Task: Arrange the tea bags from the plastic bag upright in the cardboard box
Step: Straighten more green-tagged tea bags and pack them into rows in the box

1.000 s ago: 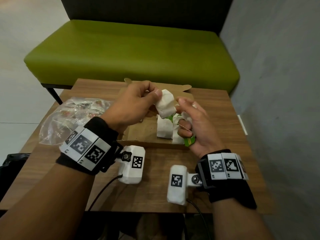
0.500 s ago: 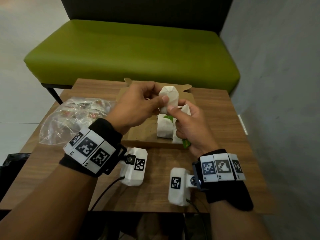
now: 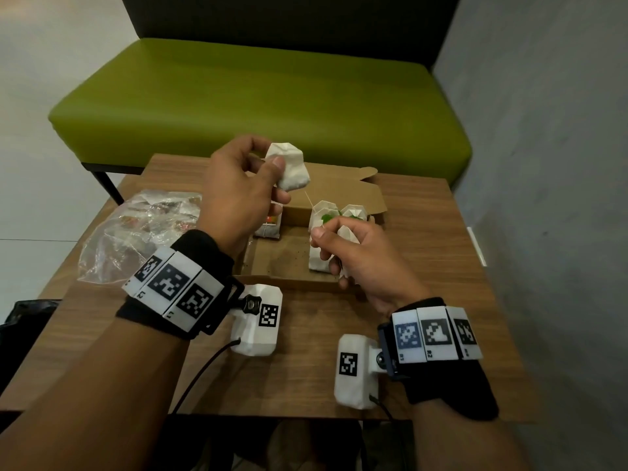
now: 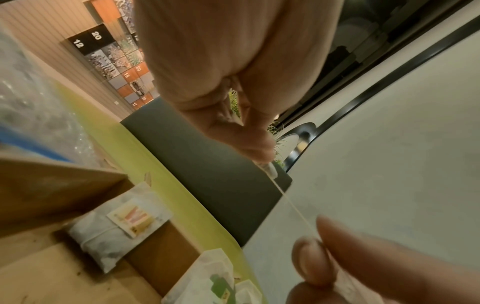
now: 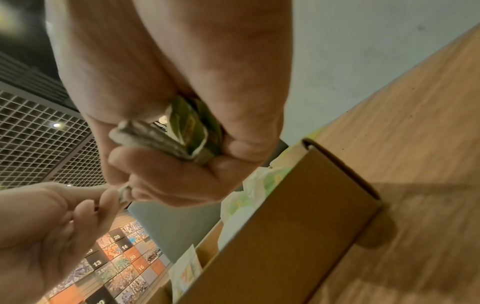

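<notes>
The left hand (image 3: pixel 238 185) pinches a white tea bag (image 3: pixel 289 169) aloft above the cardboard box (image 3: pixel 272 266), at about 11 o'clock from the right hand (image 3: pixel 356 253). The right hand curls around a second tea bag with a green tag (image 5: pixel 192 131), its thumb and forefinger pinching the string (image 4: pixel 293 207) between them. More bags (image 3: pixel 339 215) stand upright at the box's 3 o'clock side. The plastic bag (image 3: pixel 136 232) lies on the surface (image 3: pixel 306 368) at 9 o'clock. Tag print is unreadable.

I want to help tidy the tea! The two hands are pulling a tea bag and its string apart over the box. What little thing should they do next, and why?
Probably bring the hands back together. The left hand pinches a white tea bag above the cardboard box, while the right hand holds its string stretched taut. Slackening it should let the bag stand beside the upright tea bags.
</notes>
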Motion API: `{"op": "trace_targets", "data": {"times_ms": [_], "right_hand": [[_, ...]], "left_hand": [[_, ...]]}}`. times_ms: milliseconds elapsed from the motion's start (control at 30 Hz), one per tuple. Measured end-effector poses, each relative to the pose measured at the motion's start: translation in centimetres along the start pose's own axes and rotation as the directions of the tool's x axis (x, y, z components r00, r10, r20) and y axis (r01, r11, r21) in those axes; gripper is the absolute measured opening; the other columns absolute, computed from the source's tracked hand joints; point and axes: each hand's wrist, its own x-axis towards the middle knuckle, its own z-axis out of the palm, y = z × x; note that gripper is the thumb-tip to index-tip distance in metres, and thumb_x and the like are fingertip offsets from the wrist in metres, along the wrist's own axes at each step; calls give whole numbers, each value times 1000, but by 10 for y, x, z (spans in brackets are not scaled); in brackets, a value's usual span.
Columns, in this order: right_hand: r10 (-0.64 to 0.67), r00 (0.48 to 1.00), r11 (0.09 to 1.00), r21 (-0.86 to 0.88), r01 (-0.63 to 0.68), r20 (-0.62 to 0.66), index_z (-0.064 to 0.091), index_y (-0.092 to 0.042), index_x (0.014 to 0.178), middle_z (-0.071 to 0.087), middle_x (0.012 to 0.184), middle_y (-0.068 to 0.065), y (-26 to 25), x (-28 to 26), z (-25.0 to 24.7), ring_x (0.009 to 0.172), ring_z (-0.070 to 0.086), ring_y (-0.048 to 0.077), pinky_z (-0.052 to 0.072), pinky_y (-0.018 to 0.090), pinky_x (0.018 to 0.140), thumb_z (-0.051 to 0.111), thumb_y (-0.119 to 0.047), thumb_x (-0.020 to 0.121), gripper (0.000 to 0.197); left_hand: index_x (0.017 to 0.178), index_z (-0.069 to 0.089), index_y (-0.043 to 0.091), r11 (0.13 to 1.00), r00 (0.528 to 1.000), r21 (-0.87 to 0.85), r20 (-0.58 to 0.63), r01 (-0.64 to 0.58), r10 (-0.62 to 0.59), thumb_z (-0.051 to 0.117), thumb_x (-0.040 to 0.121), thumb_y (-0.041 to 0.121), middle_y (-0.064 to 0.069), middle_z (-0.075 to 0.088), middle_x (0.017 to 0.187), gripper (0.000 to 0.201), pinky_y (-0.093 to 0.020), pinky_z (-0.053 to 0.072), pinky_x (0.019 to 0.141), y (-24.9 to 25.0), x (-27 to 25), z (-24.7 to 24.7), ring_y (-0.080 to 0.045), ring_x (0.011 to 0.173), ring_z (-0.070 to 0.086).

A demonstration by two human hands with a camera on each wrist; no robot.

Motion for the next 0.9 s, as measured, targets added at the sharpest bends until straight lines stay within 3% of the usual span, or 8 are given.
{"op": "trace_targets", "data": {"times_ms": [100,267,367,467,600,767,900], "right_hand": [[7,1000,999,42,-6,-2,64,-19,77,58,71,-2,0,0,0,59,55,7,44,21,44,67,-24,96,20],[41,999,997,61,-41,-3,65,-22,74,62,86,8,1,1,-1,73,54,24,49,23,46,70,-27,94,21],[44,998,996,79,-47,41,65,-22,74,63,85,4,3,1,-2,68,55,19,49,22,47,74,-21,91,19],[48,996,994,97,-55,70,65,-17,81,64,89,8,2,1,-2,73,59,21,49,21,46,74,-20,90,12],[54,993,988,140,-68,104,65,-13,91,65,84,7,1,0,-1,71,63,15,49,21,45,76,-11,87,12],[95,991,984,140,-108,98,67,-12,91,64,93,6,2,0,-1,74,62,13,50,20,47,71,-2,89,11],[157,987,921,365,-136,-29,61,-18,82,61,94,2,-1,2,-5,78,59,12,48,19,48,64,-2,92,20]], "left_hand": [[120,58,11,998,999,-48,-5,49,-49,54,101,13,-9,61,88,20,-22,48,43,2,0,-2,-11,56,67],[110,52,13,971,985,-170,0,168,-170,50,101,10,-5,62,88,10,-20,47,42,7,0,-5,-9,53,66],[108,46,13,948,969,-198,26,247,-247,50,102,12,-6,64,91,7,-18,45,41,8,0,-7,-6,51,64],[98,46,17,948,961,-158,33,277,-275,51,100,13,-3,64,91,6,-19,39,42,5,2,-9,-6,49,58],[90,47,20,934,951,-176,76,310,-301,51,100,16,-2,62,88,11,-19,35,44,6,4,-9,-6,50,55],[98,52,19,881,928,-293,90,371,-361,47,104,26,0,63,86,11,-15,38,43,12,4,-12,-3,53,57],[114,55,14,889,942,-314,77,333,-326,47,104,25,-3,67,90,17,-15,39,46,19,3,-18,-3,54,57]]}}
